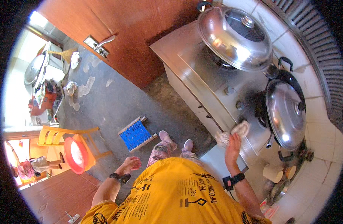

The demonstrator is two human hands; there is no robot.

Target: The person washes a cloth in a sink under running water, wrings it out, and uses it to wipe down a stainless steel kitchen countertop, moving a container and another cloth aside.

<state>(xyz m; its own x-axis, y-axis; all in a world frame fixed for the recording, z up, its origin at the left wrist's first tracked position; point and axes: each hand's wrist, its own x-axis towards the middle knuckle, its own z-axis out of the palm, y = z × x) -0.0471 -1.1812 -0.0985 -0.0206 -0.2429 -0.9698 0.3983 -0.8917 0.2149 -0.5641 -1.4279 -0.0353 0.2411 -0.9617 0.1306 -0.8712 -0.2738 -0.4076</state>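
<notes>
My right hand [233, 148] holds a pale, crumpled cleaning cloth [241, 128] against the front edge of a stainless steel gas stove [208, 81]. One end of the cloth lies on the stovetop and another part hangs over the edge. Two control knobs [229, 90] sit just beyond it on the steel surface. At my left side, my left hand [131, 164] hangs in the air over the floor, fingers loosely bent, and I see nothing in it. A wok [290, 81] under a domed metal lid [285, 114] rests on the nearer burner.
A large lidded pan [236, 39] covers the far burner, beside a wooden door [138, 36]. A blue slatted footstool [135, 134] stands on the floor. To my left, a wooden chair [90, 140] carries a red basin [73, 155]. Another person [34, 166] appears beyond a doorway.
</notes>
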